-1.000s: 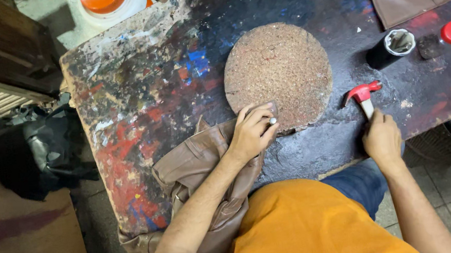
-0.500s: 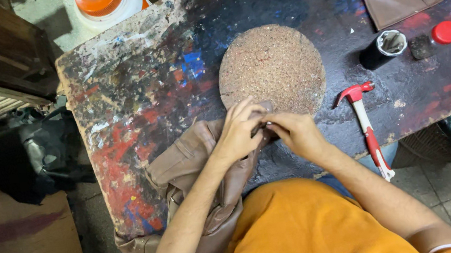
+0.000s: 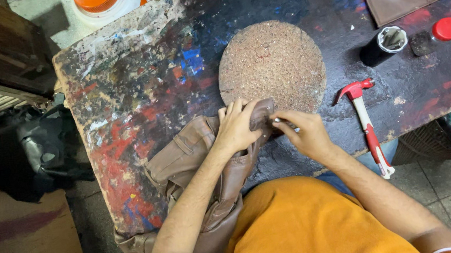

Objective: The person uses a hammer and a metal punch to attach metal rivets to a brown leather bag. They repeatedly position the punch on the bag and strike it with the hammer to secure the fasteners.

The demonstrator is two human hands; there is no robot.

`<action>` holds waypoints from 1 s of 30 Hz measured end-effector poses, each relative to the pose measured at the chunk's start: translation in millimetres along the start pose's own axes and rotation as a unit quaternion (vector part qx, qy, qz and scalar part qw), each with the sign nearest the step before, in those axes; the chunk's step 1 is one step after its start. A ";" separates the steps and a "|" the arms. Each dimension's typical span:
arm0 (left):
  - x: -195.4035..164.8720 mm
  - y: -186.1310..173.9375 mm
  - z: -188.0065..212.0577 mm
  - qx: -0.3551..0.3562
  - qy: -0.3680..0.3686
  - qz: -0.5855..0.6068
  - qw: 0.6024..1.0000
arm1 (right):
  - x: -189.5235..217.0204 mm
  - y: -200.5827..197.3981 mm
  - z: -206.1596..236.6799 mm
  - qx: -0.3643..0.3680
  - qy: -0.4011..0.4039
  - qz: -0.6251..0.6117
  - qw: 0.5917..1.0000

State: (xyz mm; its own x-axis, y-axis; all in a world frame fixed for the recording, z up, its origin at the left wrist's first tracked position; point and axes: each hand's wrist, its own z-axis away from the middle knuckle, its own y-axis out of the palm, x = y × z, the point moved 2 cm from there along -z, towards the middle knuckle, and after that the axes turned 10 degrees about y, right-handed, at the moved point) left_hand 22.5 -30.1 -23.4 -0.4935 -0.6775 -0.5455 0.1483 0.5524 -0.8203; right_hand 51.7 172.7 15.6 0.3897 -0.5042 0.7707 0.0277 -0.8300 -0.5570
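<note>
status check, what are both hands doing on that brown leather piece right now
Left hand pressing the brown leather piece flat on the table. Right hand pinching a small metal part at its edge. Hammer lies apart, untouched.

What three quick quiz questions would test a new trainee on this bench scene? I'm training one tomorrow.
1. True or false: the right hand holds the hammer.
2. What lies under the left hand?
3. The round pad is: A) on the floor, B) on the table, C) on the person's lap.

Key:
1. False; the hammer lies apart on the table.
2. The brown leather piece.
3. B.
</note>
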 end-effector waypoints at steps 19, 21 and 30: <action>-30.7 -73.0 30.4 0.179 0.071 0.323 0.927 | -21.4 -7.0 49.0 0.213 0.245 -0.255 0.911; -34.4 -83.0 39.4 0.154 0.084 0.417 0.892 | -11.4 5.1 52.2 0.275 0.265 -0.334 0.862; -17.6 -69.4 23.2 0.129 0.020 0.389 0.912 | -3.9 41.1 34.9 0.221 0.096 -0.339 0.909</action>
State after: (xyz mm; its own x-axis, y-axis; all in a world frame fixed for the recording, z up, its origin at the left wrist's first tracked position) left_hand 40.8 -67.8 39.1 -0.1827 -0.1091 -0.9771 0.6612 0.7218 -0.2043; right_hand 83.5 148.9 -21.1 -0.0213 0.0214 0.9995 0.5851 -0.8104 0.0298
